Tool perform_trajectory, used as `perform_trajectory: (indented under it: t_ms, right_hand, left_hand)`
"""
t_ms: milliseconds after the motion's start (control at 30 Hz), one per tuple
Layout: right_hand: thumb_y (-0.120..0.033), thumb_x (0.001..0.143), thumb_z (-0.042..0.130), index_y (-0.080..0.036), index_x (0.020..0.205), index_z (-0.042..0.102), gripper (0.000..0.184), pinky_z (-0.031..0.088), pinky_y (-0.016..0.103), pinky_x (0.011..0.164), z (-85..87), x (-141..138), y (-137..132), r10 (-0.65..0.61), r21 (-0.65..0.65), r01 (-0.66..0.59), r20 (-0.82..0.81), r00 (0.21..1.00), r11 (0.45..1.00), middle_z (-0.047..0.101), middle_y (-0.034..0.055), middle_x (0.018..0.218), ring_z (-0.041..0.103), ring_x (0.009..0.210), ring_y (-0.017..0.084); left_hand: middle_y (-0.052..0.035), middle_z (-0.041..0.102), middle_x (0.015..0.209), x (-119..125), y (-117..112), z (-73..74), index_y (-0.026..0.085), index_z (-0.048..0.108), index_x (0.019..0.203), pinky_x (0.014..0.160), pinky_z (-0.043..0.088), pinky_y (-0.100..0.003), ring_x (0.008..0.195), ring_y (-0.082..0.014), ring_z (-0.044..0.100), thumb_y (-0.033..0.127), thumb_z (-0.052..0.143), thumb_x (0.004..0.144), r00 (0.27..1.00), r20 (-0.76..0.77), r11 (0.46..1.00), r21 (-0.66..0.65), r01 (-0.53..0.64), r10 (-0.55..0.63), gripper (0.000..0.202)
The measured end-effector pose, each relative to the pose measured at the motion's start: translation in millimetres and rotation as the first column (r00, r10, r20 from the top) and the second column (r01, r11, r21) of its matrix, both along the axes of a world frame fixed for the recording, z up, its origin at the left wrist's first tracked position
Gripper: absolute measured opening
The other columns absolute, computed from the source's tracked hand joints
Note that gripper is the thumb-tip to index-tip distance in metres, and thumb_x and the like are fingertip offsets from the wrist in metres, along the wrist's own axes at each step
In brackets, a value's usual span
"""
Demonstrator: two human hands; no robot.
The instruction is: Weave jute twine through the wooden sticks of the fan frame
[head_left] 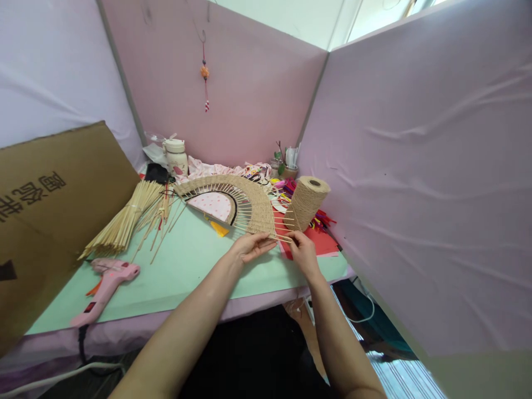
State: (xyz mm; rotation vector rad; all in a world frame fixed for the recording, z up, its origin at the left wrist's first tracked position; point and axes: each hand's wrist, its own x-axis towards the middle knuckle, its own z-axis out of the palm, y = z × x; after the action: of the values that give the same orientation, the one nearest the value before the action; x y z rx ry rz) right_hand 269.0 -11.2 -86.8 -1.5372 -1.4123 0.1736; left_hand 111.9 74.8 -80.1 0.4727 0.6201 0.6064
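A half-round woven fan frame (pixel 233 194) of thin sticks and tan twine lies on the pale green tabletop (pixel 187 266). My left hand (pixel 249 246) rests on its near end, fingers curled over the woven band. My right hand (pixel 301 249) pinches the protruding stick ends and a strand of twine beside it. A cone of tan twine (pixel 306 200) stands just behind my right hand on red paper (pixel 320 241).
A bundle of bamboo sticks (pixel 124 219) lies at the left, with a pink glue gun (pixel 106 288) near the front edge. A brown cardboard sheet (pixel 50 210) leans at far left. A white bottle (pixel 177 158) and craft clutter sit by the back partition.
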Motion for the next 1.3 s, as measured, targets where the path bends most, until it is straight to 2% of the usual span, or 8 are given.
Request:
perform_trajectory:
  t_ms: [167, 333, 500, 667, 767, 867, 1100, 1300]
  right_hand:
    - [-0.038, 0.084, 0.055, -0.019, 0.08, 0.067, 0.024, 0.044, 0.032, 0.072, -0.1, 8, -10, -0.057, 0.006, 0.058, -0.03, 0.998, 0.998, 0.07, 0.0072, 0.08, 0.061, 0.074, 0.02]
    - [-0.045, 0.081, 0.059, -0.016, 0.079, 0.068, 0.03, 0.044, 0.03, 0.067, -5.9, 6, -2, -0.122, -0.006, 0.123, -0.159, 0.98, 0.992, 0.071, 0.0075, 0.076, 0.06, 0.069, 0.02]
    - [-0.044, 0.076, 0.061, -0.016, 0.072, 0.067, 0.028, 0.04, 0.027, 0.057, -13.6, -10, 22, -0.049, -0.05, 0.034, -0.324, 0.945, 0.998, 0.068, 0.0047, 0.068, 0.055, 0.06, 0.016]
    - [-0.038, 0.07, 0.061, -0.018, 0.055, 0.055, 0.025, 0.03, 0.024, 0.049, -14.4, -21, 23, -0.011, -0.147, -0.041, -0.34, 0.941, 0.988, 0.05, -0.0033, 0.049, 0.039, 0.05, 0.012]
    - [-0.036, 0.07, 0.061, -0.019, 0.054, 0.053, 0.025, 0.03, 0.024, 0.05, -13.2, -29, 3, -0.019, -0.184, -0.046, -0.333, 0.943, 0.982, 0.048, -0.0041, 0.05, 0.039, 0.05, 0.011]
    - [-0.034, 0.074, 0.06, -0.019, 0.057, 0.052, 0.024, 0.031, 0.024, 0.052, -10.4, -43, -25, -0.007, -0.195, -0.058, -0.317, 0.948, 0.979, 0.047, -0.004, 0.052, 0.04, 0.052, 0.011]
    - [-0.037, 0.088, 0.054, -0.019, 0.071, 0.056, 0.025, 0.034, 0.023, 0.056, 6.0, -69, -57, 0.131, -0.067, -0.147, -0.207, 0.969, 0.987, 0.049, -0.0024, 0.061, 0.042, 0.057, 0.012]
    - [-0.038, 0.087, 0.055, -0.018, 0.07, 0.056, 0.026, 0.031, 0.024, 0.054, 2.6, -63, -55, 0.114, -0.111, -0.141, -0.219, 0.969, 0.984, 0.046, -0.0034, 0.059, 0.039, 0.055, 0.011]
  left_hand:
    - [-0.0093, 0.073, 0.072, -1, 1, -1.0, 0.009, 0.063, 0.083, 0.084, 0.06, -0.035, 0.069, -0.018, 0.073, -0.004, 0.059, 0.08, 1.0, -0.003, 1.0, -0.011, -0.002, 0.002, 0.014]
    - [-0.0108, 0.074, 0.078, -4, -3, 3.4, 0.009, 0.061, 0.082, 0.096, 0.054, -0.048, 0.082, -0.0239, 0.074, -0.003, 0.059, 0.081, 0.998, 0.03, 0.998, -0.023, 0.063, -0.062, 0.012]
    - [-0.0091, 0.074, 0.083, -7, -6, 6.7, 0.01, 0.063, 0.086, 0.096, 0.051, -0.052, 0.085, -0.0248, 0.074, 0.0, 0.063, 0.08, 0.986, 0.093, 0.99, -0.004, 0.139, -0.138, 0.012]
    - [-0.0062, 0.073, 0.082, -15, -1, 14.9, 0.013, 0.064, 0.083, 0.069, 0.056, -0.031, 0.078, -0.0196, 0.072, 0.005, 0.067, 0.08, 0.987, 0.081, 0.99, 0.013, 0.137, -0.138, 0.009]
    - [-0.0044, 0.071, 0.076, -17, 2, 16.1, 0.014, 0.063, 0.078, 0.054, 0.047, -0.022, 0.073, -0.0172, 0.071, 0.008, 0.072, 0.077, 0.989, 0.044, 0.99, -0.001, 0.14, -0.14, 0.011]
    - [0.0, 0.066, 0.065, -13, 1, 14.2, 0.013, 0.062, 0.075, 0.046, 0.04, -0.018, 0.058, -0.0108, 0.065, 0.004, 0.075, 0.072, 0.998, 0.026, 0.998, 0.021, 0.054, -0.054, 0.016]
    - [-0.0027, 0.071, 0.077, -6, -11, 16.2, 0.012, 0.064, 0.084, 0.074, 0.057, -0.029, 0.068, -0.0131, 0.068, -0.001, 0.069, 0.075, 0.995, 0.094, 0.998, 0.062, -0.024, 0.018, 0.017]
    - [-0.0028, 0.072, 0.077, -8, -11, 17.3, 0.013, 0.064, 0.086, 0.076, 0.058, -0.032, 0.068, -0.0148, 0.069, 0.0, 0.066, 0.078, 0.992, 0.128, 0.996, 0.078, -0.031, 0.02, 0.015]
